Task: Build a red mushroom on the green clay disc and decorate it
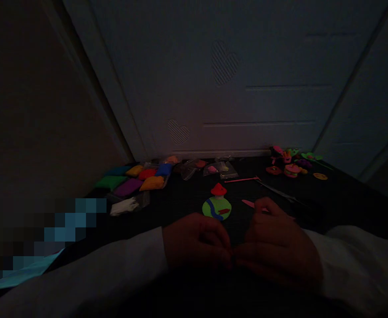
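My left hand [197,243] and my right hand [280,245] meet at the fingertips low in the view, both with curled, pinching fingers. Whatever lies between the fingertips is too dark and small to make out. Just beyond them, a flat green clay disc [214,204] with a blue wavy band and a small dark red piece lies on the dark table. A red clay hat shape [218,190] with a pale part under it adjoins the disc's far edge. A pink modelling tool [248,203] lies partly hidden behind my right hand.
Bags of coloured clay [127,187] are heaped at the left, with a bag of white clay [124,206] nearer. Small clear bags [220,168] lie at the back. A thin pink stick [241,179], scissors [276,191] and several finished clay figures [291,170] are on the right.
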A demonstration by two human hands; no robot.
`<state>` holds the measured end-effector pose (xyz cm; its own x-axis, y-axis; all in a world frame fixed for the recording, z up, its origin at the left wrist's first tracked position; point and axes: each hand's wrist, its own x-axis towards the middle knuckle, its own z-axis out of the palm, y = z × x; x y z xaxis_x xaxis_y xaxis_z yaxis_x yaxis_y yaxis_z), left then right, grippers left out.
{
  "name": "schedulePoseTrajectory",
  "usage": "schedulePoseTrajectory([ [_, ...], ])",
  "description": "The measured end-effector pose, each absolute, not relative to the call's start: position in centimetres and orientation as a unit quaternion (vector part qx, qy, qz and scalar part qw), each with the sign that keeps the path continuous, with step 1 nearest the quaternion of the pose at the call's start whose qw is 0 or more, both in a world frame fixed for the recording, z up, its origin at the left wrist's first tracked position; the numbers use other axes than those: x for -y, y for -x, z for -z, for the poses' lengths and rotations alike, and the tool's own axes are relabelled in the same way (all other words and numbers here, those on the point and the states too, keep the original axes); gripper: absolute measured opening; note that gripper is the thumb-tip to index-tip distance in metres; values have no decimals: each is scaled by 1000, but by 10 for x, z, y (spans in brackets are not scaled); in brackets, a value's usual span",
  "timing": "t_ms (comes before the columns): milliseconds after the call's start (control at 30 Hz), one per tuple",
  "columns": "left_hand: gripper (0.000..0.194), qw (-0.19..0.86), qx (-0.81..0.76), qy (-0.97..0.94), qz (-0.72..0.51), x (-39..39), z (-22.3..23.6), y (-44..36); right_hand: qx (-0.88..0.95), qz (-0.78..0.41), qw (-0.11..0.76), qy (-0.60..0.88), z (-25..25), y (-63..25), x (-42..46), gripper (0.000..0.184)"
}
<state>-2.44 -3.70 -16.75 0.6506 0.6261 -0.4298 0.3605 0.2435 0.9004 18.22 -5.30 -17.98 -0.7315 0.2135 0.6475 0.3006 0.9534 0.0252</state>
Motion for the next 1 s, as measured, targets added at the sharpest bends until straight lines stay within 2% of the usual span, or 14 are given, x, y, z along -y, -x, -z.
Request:
schedulePoseTrajectory([
  [233,24,694,-400,-591,-99,39,166,25,927,72,336,149,179,-181,53,10],
  [633,25,666,-394,-624,-109,35,168,25,924,52,331,183,185,-172,53,8],
  [800,17,680,-370,-626,-90,33,166,22,918,8,347,190,183,-172,52,8],
  [900,13,676,-371,-630,-94,32,165,23,915,-61,347,195,175,-171,54,7],
  [1000,15,650,-376,-651,-113,27,161,29,885,-244,298,263,166,-175,56,3],
])
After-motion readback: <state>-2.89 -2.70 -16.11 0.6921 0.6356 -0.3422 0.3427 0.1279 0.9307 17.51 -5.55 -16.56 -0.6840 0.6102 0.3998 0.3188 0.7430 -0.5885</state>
